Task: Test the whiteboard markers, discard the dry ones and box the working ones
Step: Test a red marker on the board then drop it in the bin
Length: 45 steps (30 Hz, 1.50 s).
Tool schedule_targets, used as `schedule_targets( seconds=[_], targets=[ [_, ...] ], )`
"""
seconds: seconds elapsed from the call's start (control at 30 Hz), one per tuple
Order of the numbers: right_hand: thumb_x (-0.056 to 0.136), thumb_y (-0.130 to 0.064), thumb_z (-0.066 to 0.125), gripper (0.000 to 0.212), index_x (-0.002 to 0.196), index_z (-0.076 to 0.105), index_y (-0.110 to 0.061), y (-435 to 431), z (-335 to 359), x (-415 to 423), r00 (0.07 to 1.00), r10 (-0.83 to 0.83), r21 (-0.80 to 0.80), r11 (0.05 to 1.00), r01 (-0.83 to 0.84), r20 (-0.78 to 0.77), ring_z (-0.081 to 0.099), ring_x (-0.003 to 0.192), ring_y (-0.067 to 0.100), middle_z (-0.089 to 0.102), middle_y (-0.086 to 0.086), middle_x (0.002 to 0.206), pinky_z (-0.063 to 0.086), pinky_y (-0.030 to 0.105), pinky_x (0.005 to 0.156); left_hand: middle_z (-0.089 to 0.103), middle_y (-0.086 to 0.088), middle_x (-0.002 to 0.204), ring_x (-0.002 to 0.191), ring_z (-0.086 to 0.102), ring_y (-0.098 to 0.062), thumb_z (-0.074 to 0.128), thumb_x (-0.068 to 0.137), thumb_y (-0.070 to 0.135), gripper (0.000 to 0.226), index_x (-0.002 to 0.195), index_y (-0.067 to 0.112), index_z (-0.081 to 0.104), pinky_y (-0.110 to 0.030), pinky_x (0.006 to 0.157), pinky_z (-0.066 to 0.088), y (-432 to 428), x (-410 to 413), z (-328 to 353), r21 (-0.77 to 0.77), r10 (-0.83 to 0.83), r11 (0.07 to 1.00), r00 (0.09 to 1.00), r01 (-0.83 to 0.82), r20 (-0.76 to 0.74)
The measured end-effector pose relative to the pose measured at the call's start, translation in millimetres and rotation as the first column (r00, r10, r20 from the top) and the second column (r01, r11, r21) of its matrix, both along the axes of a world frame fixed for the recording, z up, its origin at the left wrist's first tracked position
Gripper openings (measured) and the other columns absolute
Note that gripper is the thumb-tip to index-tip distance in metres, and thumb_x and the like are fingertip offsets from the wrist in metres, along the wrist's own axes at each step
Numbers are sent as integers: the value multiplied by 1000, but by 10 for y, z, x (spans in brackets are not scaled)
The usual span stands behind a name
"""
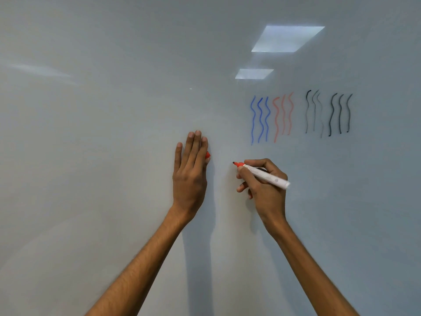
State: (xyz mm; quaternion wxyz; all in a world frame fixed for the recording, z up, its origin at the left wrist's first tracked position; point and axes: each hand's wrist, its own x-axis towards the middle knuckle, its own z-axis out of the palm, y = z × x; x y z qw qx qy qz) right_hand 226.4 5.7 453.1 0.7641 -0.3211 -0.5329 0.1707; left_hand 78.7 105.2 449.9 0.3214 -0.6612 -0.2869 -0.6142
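Note:
My right hand (pixel 262 185) grips an uncapped red whiteboard marker (pixel 265 174) with a white barrel. Its dark tip points left and sits at or just off the whiteboard (pixel 114 110). My left hand (pixel 190 169) lies against the board with its fingers straight and pointing up. Its thumb is tucked out of sight. The marker's red cap (pixel 207 155) peeks out from under the index finger, held there. No fresh line shows at the marker tip.
Upper right on the board are wavy test strokes: three blue lines (pixel 259 119), three pale red lines (pixel 283 116), three thin faint black lines (pixel 314 112) and three darker black lines (pixel 339 114). Ceiling lights (pixel 287 38) reflect above them.

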Motion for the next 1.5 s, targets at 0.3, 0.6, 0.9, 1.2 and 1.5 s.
schedule_targets(
  seconds=[0.3,0.6,0.9,1.2,1.5],
  targets=[
    [93,-17,68,13,99,70,-7,-171,-211,98,986,155,-162,973,-164,-69,63,52,19,73,8,76,41,21,41,53,-12,141,140,41,-24,64,91,9,36,127,-1,62,-42,118,32,-349,-95,-711,-222,-298,922,948,316,113],
    [93,-29,66,27,103,73,-5,-271,-646,57,989,142,-342,928,-147,-41,66,56,15,75,4,79,46,20,46,69,3,113,107,62,-8,62,94,21,28,120,11,68,-35,89,55,-788,-102,-1170,-449,-452,718,847,531,279],
    [92,-27,68,16,96,73,-13,-364,-949,91,992,122,-406,905,-127,-38,66,56,16,76,2,78,48,19,47,70,0,113,104,62,-10,61,95,26,28,119,13,67,-24,90,52,-898,-2,-1271,-549,-472,676,861,492,191],
    [89,-24,72,18,90,74,-6,-429,-1167,137,986,112,-413,898,-153,-123,63,52,19,74,11,74,44,21,46,70,7,105,95,61,-6,56,99,28,22,115,18,68,-16,82,48,-1025,170,-1384,-629,-485,593,846,503,221],
    [88,-19,74,23,79,69,1,-588,-1386,142,960,-31,-442,891,-99,-279,39,42,11,55,3,57,33,20,43,70,13,91,74,68,-4,61,97,16,16,107,12,72,-10,64,47,-1193,387,-1537,-629,-539,487,775,606,329]
  ],
)
